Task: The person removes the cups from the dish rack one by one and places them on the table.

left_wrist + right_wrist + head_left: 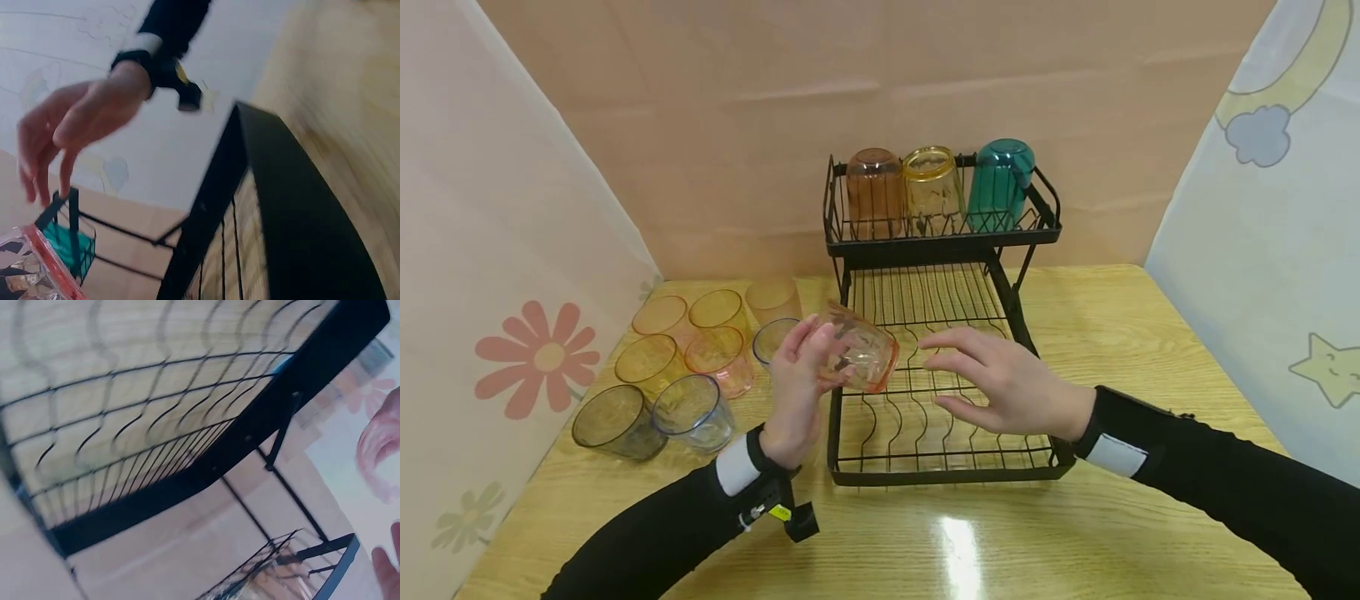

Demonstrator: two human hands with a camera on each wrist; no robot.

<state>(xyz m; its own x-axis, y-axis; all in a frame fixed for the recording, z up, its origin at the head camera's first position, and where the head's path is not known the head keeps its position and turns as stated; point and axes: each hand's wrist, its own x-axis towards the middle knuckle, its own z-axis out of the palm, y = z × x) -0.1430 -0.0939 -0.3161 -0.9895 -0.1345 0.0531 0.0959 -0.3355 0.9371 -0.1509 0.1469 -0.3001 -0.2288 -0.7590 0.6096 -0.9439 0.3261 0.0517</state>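
My left hand (801, 387) grips a pinkish clear glass (868, 360), tilted on its side above the left part of a black dish rack (951, 477). The glass's reddish end points right, toward my right hand (1000, 382). That hand hovers over the rack with its fingers spread and holds nothing, a small gap short of the glass. In the left wrist view the glass (39, 265) shows at the lower left corner, below my right hand (94, 122).
On the rack's upper shelf stand a brown glass (874, 187), a yellow glass (934, 187) and a teal glass (1002, 183), upside down. Several coloured glasses, among them a grey one (621, 425) and a blue-rimmed one (694, 412), stand on the wooden table (880, 550) left of the rack.
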